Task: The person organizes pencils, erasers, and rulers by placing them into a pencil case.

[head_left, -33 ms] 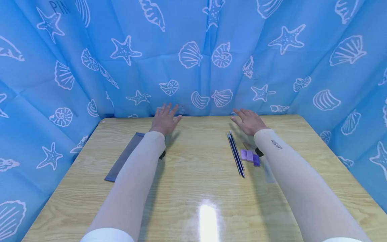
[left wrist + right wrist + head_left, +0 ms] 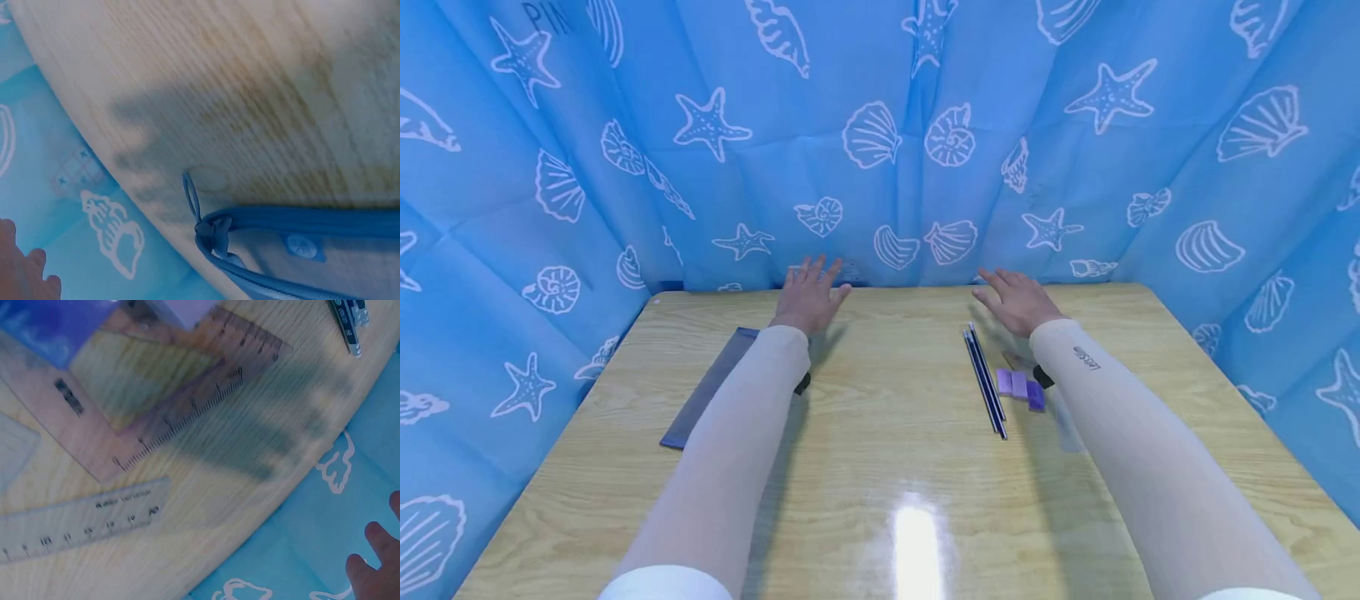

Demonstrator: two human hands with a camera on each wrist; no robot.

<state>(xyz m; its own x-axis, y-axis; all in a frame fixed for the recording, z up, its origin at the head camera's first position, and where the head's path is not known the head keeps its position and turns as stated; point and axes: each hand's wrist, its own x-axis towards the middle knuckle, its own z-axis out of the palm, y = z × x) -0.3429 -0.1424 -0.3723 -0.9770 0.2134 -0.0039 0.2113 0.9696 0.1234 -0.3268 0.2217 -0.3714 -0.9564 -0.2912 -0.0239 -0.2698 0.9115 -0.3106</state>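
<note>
My left hand reaches to the table's far edge, fingers spread and holding nothing. Under and beside the left forearm lies a flat zip pouch; its blue zipped edge and cord pull show in the left wrist view. At the far edge on the right, my right hand is likewise spread and holds nothing. Dark pencils lie together just nearer than it, with small purple blocks to their right. A pinkish see-through set square and a clear ruler appear in the right wrist view.
A wooden table fills the lower view. Behind it and at both sides hangs a blue curtain printed with shells and starfish. The right forearm partly covers the clear pieces. A bright light reflection shows near the front.
</note>
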